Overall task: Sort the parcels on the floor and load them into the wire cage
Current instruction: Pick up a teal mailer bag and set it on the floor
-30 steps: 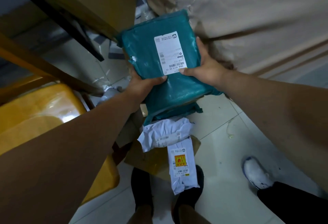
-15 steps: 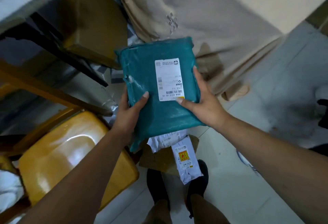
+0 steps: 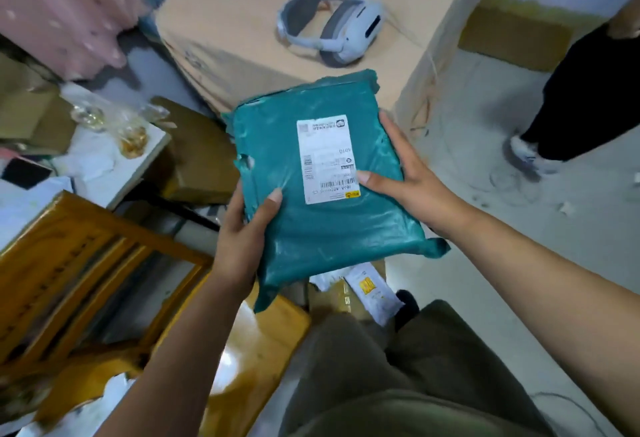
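A teal plastic parcel with a white shipping label is held up in front of me, label facing the camera. My left hand grips its left edge, thumb on top. My right hand grips the right edge, thumb pressing the label's lower corner. Below the parcel, a white mailer with a yellow sticker lies on a brown box on the floor. No wire cage is in view.
A big cardboard box stands ahead with a white headset on top. A wooden chair with a yellow seat is at my left. A cluttered white table sits further left. Another person's legs stand at right.
The parcel has been lifted higher and my view has risen from the floor to the big box top. The floor parcels now lie lower in the frame, mostly hidden.
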{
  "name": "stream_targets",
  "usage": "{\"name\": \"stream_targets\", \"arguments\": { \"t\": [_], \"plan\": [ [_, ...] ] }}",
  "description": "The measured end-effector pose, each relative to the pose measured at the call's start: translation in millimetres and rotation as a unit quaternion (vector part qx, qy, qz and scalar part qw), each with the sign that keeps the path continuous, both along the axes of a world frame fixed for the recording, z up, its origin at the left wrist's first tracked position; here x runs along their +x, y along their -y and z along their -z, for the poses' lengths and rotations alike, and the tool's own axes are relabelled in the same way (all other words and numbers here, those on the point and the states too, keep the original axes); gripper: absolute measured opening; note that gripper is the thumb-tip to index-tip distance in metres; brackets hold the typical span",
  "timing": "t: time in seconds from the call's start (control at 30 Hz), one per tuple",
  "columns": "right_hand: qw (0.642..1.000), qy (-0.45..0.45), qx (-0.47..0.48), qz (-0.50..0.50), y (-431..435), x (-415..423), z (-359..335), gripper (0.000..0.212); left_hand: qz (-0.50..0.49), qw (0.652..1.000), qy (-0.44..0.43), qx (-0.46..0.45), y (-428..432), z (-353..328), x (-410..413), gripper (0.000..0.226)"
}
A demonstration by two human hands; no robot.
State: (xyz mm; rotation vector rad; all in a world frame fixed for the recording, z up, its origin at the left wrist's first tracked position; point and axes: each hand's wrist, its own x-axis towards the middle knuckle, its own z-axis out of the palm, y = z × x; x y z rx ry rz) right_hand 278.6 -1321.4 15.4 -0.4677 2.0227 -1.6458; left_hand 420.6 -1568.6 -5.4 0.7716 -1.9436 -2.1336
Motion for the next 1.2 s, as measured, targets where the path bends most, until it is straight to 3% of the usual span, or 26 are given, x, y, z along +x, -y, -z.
{"name": "stream_targets", "arguments": {
  "t": [0.13,0.33,0.53,0.7,0.83,1.0,1.2],
  "plan": [
    [0.998,-0.031,0.003,0.055,-49,21,-35,0.098,0.114,0.991,-0.04,-0.062,-34,-49,-15,0.085],
    [0.98,-0.073,0.027,0.184,-134,56,-61,0.091,0.255,0.962,-0.057,-0.075,-107,-84,-44,0.068],
    [0.952,-0.086,0.034,0.291,-228,91,-73,0.091,0.327,0.94,-0.058,-0.078,-211,-100,-63,0.084],
    [0.934,-0.061,-0.041,0.349,-313,108,-70,0.098,0.36,0.924,-0.043,-0.118,-301,-108,-76,0.088],
    [0.927,-0.039,-0.044,0.369,-388,113,-67,0.096,0.377,0.914,-0.035,-0.143,-379,-113,-85,0.087],
    [0.922,-0.058,0.021,0.382,-495,125,-73,0.083,0.437,0.881,-0.056,-0.172,-478,-115,-102,0.086],
    [0.904,-0.053,0.071,0.418,-600,131,-76,0.082,0.487,0.85,-0.104,-0.171,-595,-104,-126,0.075]
  ]
}}
